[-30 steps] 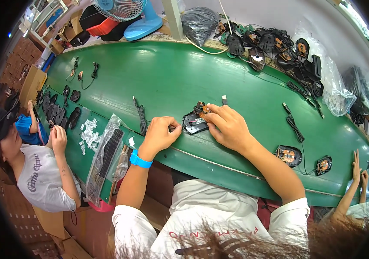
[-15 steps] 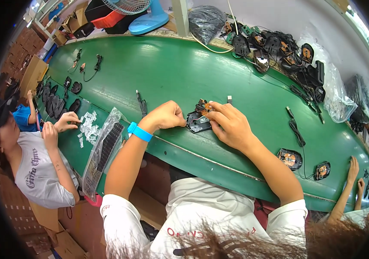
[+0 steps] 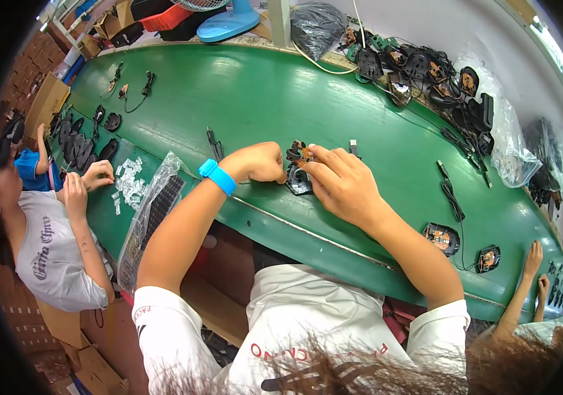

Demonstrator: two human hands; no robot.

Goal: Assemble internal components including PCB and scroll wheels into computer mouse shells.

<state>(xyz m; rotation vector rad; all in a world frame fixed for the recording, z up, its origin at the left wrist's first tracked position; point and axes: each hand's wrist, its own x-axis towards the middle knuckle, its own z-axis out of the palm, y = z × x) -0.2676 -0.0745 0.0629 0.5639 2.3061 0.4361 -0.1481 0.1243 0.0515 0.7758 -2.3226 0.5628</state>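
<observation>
In front of me a black mouse base (image 3: 300,184) sits at the green table, partly covered by my right fingers. My right hand (image 3: 346,183) pinches a brown circuit board with black parts (image 3: 300,153) over the far side of this base. My left hand (image 3: 259,164), with a blue band on its wrist, is curled closed at the base's left edge. What its fingers hold is hidden. Behind my left wrist lies a black cable (image 3: 215,145), and a USB plug (image 3: 354,146) lies beyond my right hand.
At right lie an opened mouse (image 3: 442,239), a smaller mouse part with a board (image 3: 489,259) and a coiled cable (image 3: 451,199). Mouse parts (image 3: 420,66) pile along the back edge. A co-worker sits at left by small clear pieces (image 3: 131,186) and a plastic bag (image 3: 156,220); another person's hands (image 3: 534,258) are far right.
My right hand has shifted the circuit board slightly left and away from me. My left hand has turned a little and stays beside the base. The whole view has shifted slightly.
</observation>
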